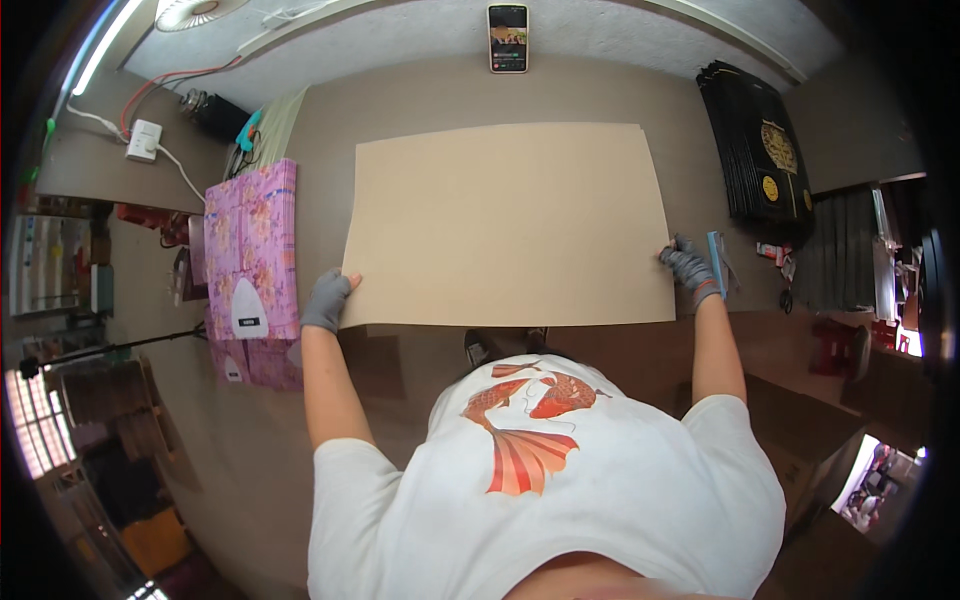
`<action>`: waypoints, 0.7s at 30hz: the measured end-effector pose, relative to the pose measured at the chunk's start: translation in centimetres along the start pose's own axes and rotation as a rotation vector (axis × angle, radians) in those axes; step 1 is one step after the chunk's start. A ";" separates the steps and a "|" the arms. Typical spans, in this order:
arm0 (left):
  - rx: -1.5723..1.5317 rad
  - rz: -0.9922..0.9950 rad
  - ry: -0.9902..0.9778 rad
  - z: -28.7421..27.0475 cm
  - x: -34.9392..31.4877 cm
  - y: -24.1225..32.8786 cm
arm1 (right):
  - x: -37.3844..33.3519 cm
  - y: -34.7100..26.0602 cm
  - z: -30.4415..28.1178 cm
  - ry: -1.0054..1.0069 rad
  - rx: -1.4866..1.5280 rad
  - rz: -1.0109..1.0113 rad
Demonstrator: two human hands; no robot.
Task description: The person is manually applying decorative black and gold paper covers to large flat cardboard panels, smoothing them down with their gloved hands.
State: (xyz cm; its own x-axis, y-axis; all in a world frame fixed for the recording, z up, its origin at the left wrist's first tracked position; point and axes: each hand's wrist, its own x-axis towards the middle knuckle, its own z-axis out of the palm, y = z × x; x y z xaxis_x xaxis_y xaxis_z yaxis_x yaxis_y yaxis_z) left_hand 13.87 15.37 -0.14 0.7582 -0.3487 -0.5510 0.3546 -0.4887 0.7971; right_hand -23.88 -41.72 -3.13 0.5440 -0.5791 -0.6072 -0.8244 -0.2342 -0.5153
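Note:
A large, plain tan sheet of kraft paper or board [510,225] lies flat in front of me, its near edge at the table's front edge. My left hand [328,300], in a grey fingerless glove, is closed on the sheet's left edge near the front corner, thumb on top. At the opposite edge, my right hand [688,268], gloved the same way, has its fingers curled around the sheet's right side. Just right of that hand lies a thin blue strip-like tool [714,262], partly hidden by the glove.
Pink floral flat bags or folders [250,215] are stacked on the left. Black printed ones with gold designs [745,150] lie at the far right. A phone [508,40] leans against the back wall. A white power socket [145,140] with cables sits at the far left.

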 end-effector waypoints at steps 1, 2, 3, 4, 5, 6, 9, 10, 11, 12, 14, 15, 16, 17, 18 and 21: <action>-0.016 -0.035 -0.034 -0.2 0.2 -0.1 | -0.3 0.0 -0.1 -0.005 -0.005 0.003; -0.032 -0.069 -0.068 -0.5 0.5 -0.1 | -0.7 0.0 -0.7 -0.017 0.154 -0.004; 0.017 -0.054 -0.063 -1.7 1.4 -2.2 | -1.1 -1.3 -1.0 -0.038 0.308 -0.021; 0.017 -0.058 -0.070 -1.4 1.7 -2.2 | -1.6 -1.7 -1.0 -0.035 0.307 -0.013; -0.018 -0.084 -0.084 -1.0 1.9 -2.2 | -2.0 -2.2 -0.9 0.087 0.238 -0.016; -0.054 -0.106 -0.094 -0.9 2.1 -2.2 | -2.2 -2.6 -0.8 0.208 0.169 -0.024; -0.004 -0.095 -0.076 -0.9 2.6 -2.9 | -2.1 -1.4 -0.1 0.126 0.541 0.045; -0.002 -0.097 -0.080 -0.8 2.5 -3.0 | -2.3 -1.0 0.2 0.031 0.854 0.065; -0.017 -0.087 -0.074 -0.9 2.2 -3.1 | -2.5 -0.6 0.3 0.033 0.855 0.069; -0.034 -0.084 -0.057 -0.9 1.6 -3.1 | -4.3 -3.5 0.5 0.038 0.759 0.071; 0.009 -0.047 -0.026 -0.3 1.1 -1.9 | -5.5 -4.4 0.7 0.063 0.668 0.076; 0.053 -0.008 0.010 0.0 0.7 -1.1 | -5.0 -3.5 1.3 0.021 0.664 0.077; 0.053 -0.009 0.011 0.1 0.3 -0.4 | -4.9 -3.8 1.8 -0.029 0.656 0.074; 0.248 0.080 0.028 0.2 -0.2 0.5 | -5.1 -4.0 2.1 -0.078 0.612 0.025; 0.444 0.169 0.043 0.4 -0.9 1.5 | -5.1 -4.4 2.2 -0.079 0.613 0.026; 0.568 0.491 0.046 3.9 -4.3 6.5 | -5.2 -4.7 2.4 0.069 0.110 -0.084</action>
State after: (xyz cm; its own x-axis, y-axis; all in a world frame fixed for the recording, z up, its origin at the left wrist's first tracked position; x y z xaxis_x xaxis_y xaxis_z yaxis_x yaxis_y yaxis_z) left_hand 10.78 10.55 6.38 0.7831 -0.6050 -0.1441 -0.3574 -0.6274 0.6918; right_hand -22.47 -35.70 1.03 0.5955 -0.6143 -0.5177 -0.7520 -0.1995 -0.6282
